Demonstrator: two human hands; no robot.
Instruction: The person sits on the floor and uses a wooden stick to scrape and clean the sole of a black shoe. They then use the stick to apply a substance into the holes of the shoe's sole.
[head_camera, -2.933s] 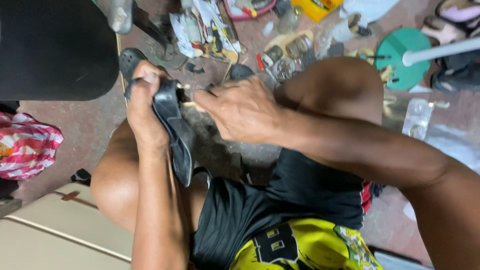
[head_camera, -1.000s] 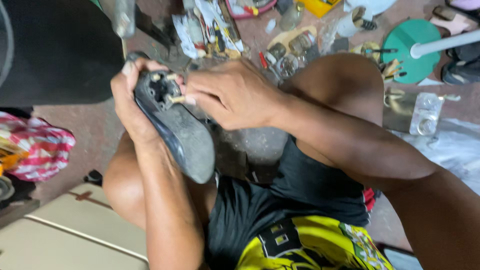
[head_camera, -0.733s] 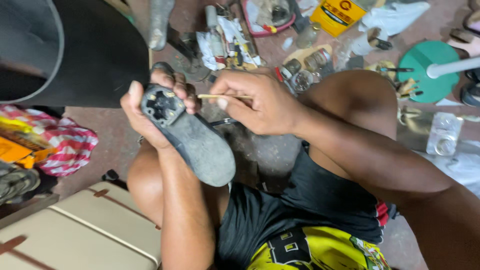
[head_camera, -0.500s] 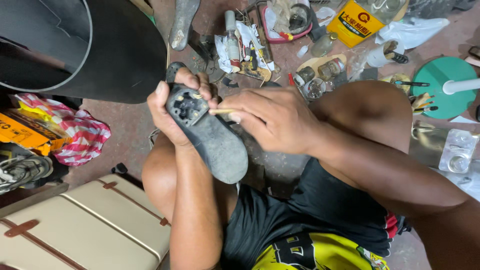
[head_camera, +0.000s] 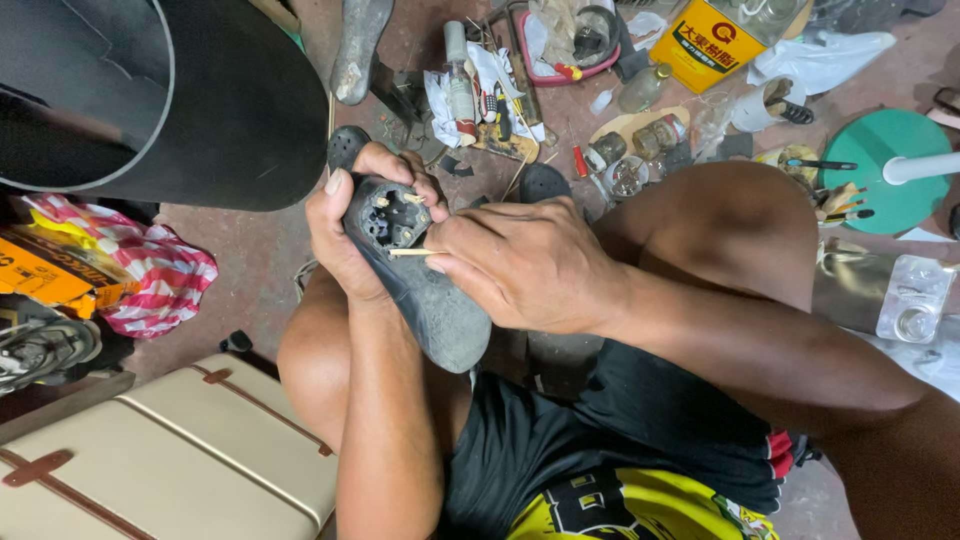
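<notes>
My left hand (head_camera: 350, 225) grips the heel end of a dark shoe (head_camera: 430, 300), held sole-up over my lap. The heel area shows an open hollow with pale bits inside. A thin pale stick (head_camera: 412, 252) is pinched in my right hand (head_camera: 520, 265), its tip pointing into that hollow. Both hands are close together above my bare knees.
A big black rounded sheet (head_camera: 160, 100) fills the top left. A cream suitcase with brown trim (head_camera: 170, 460) lies at lower left, a striped red-and-white bag (head_camera: 150, 275) beside it. Tools, bottles, a yellow tin (head_camera: 715, 40) and a green round base (head_camera: 885, 165) clutter the floor ahead.
The shoe has been turned sole-up and its heel hollow now faces me. My right hand brought the stick's tip to the hollow. The view has shifted down and left.
</notes>
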